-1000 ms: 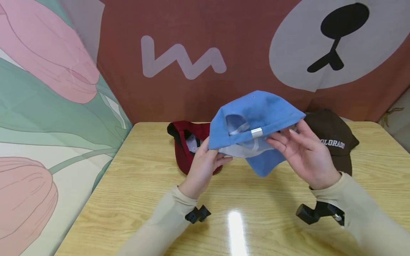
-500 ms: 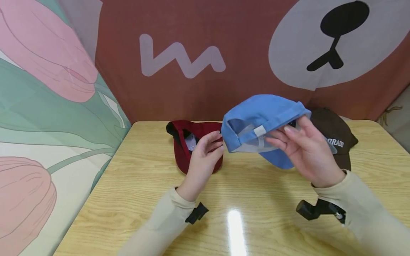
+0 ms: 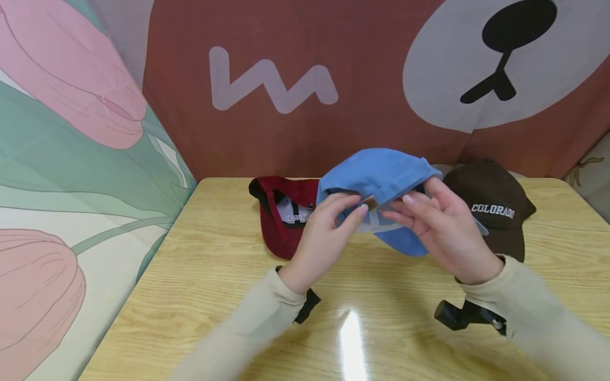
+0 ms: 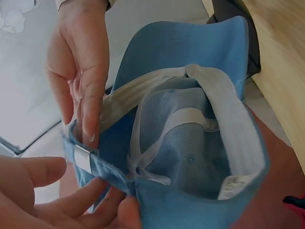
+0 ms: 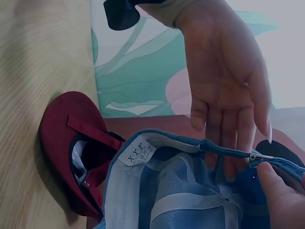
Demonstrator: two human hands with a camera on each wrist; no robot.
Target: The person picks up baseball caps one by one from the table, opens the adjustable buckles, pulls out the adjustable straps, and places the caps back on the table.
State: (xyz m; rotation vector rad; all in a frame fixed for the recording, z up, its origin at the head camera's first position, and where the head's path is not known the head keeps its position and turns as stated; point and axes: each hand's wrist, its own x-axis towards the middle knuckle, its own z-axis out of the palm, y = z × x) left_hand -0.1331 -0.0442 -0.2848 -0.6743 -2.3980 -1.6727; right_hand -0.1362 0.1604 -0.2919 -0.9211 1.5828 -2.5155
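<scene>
A light blue baseball cap (image 3: 376,169) is in the air between both hands, its back opening toward me and its brim beyond. My right hand (image 3: 448,227) grips the cap's back edge at the right, its thumb on the strap beside the metal buckle (image 4: 82,159). From the left, my left hand (image 3: 329,235) reaches to the strap (image 5: 226,151); its fingers extend behind the strap and its thumb stands apart in front. Both wrist views show the cap's pale sweatband and inner seams, with a white label (image 5: 138,151) inside.
A red cap (image 3: 278,233) lies at the back left of the wooden table (image 3: 214,307), its inside showing. At the back right sits a dark brown cap (image 3: 486,185) lettered COLORADO. A printed cloth (image 3: 286,132) hangs behind the table.
My left hand let go of the blue cap's left edge, moved off it, then came right to the strap. The cap has turned and shifted slightly; my right hand has kept its hold.
</scene>
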